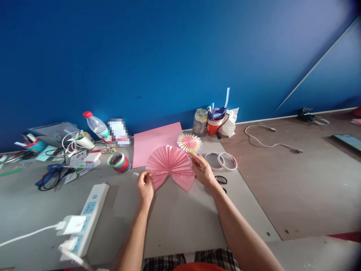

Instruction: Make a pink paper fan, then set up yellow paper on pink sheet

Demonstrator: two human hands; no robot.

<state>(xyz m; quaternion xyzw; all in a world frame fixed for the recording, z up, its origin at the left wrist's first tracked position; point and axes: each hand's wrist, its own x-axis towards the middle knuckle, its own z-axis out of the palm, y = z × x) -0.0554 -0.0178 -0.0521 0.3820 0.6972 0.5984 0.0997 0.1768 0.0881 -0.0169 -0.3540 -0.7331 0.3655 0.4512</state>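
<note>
A pleated pink paper fan (170, 162) is spread wide between my hands, with a gap at its lower middle. My left hand (146, 186) pinches its left edge, fingers curled. On the opposite side, my right hand (203, 170) grips the right edge between thumb and fingers. Behind the fan lies a flat pink sheet of paper (156, 137), partly covered by it. A small pleated rosette (189, 143) in yellow, pink and white sits just beyond my right hand. Two tape rolls (227, 161) and black-handled scissors (221, 179), partly hidden by my right arm, lie to the right.
A white power strip (94, 205) with plugs stands at left. Near it are stacked tape rolls (120, 162), a bottle (97, 126) and a clutter of cables and paper scraps. A red cup of tools (214, 126) and a jar (200, 122) stand by the blue wall. A white cable (262, 144) lies right.
</note>
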